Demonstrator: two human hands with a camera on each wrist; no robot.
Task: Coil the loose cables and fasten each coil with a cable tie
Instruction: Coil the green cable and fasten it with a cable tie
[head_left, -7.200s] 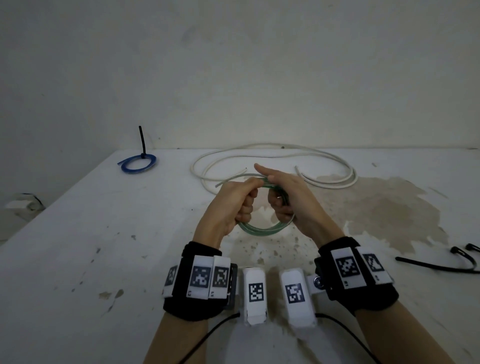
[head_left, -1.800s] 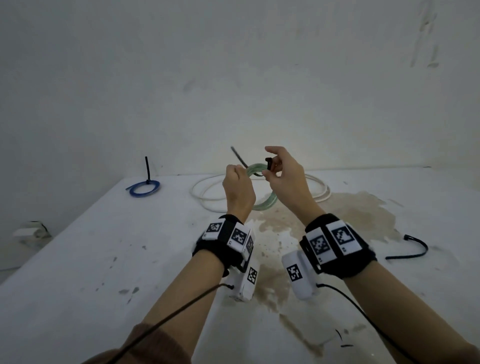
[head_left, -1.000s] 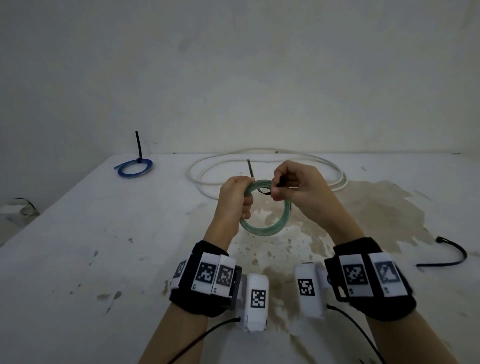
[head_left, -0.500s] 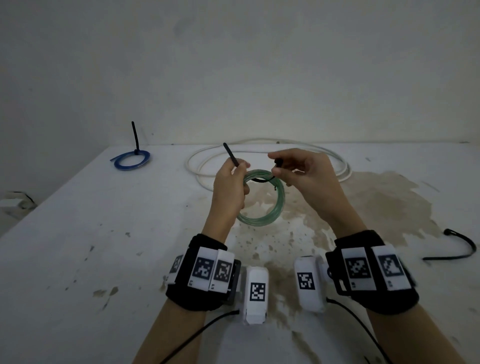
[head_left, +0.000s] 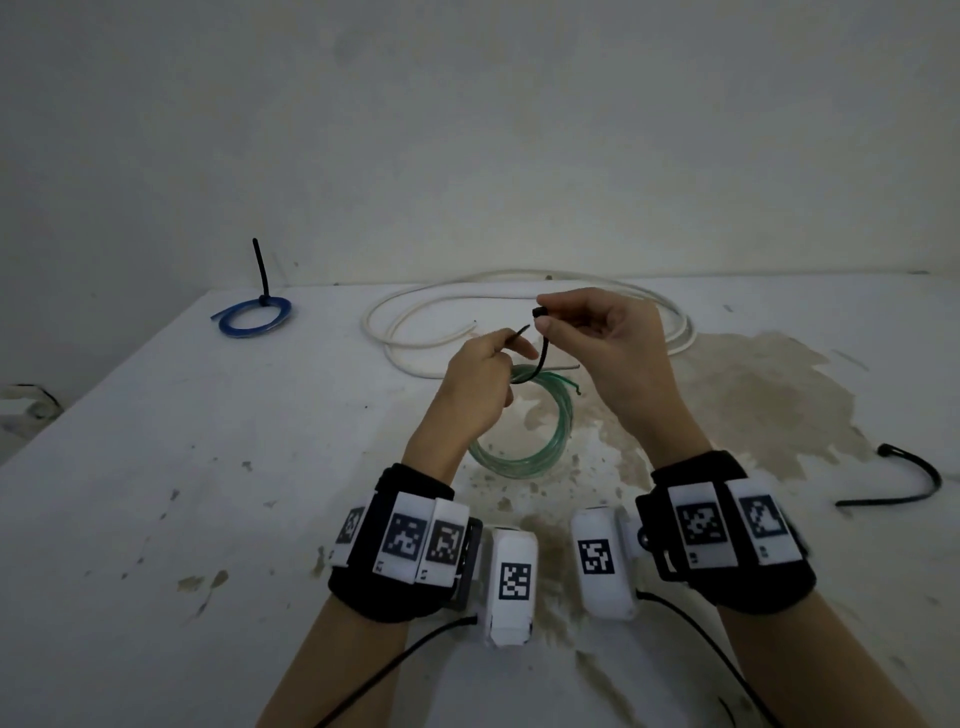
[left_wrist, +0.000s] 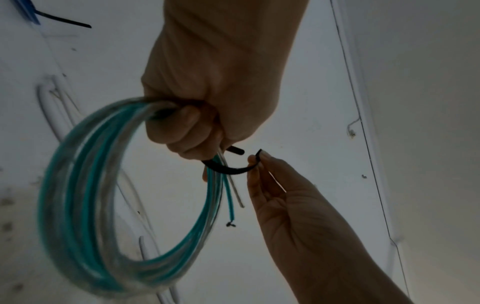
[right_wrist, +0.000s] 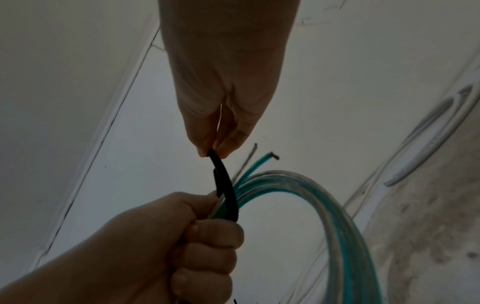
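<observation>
My left hand (head_left: 480, 382) grips the top of a green and clear cable coil (head_left: 524, 452), which hangs above the table. A black cable tie (head_left: 542, 353) loops under the bundle beside that hand. Its thin tail tip (head_left: 521, 332) sticks out of my left fingers. My right hand (head_left: 597, 338) pinches the tie's head end (head_left: 538, 312) between thumb and forefinger, a little above the coil. The left wrist view shows the tie (left_wrist: 228, 169) curving under the coil (left_wrist: 78, 205), its two ends apart. In the right wrist view the tie (right_wrist: 226, 195) runs from my right fingertips (right_wrist: 207, 150) down to my left hand (right_wrist: 168, 236).
A loose white cable (head_left: 519, 283) lies in wide loops at the back of the white table (head_left: 156, 493). A blue coil (head_left: 254, 317) fastened with an upright black tie sits at the back left. Another black cable tie (head_left: 904, 486) lies at the right. A brown stain covers the middle right.
My right hand has lifted the tie's head end up from the coil. The tail tip in my left hand has swung from pointing up-left to pointing right, toward the head.
</observation>
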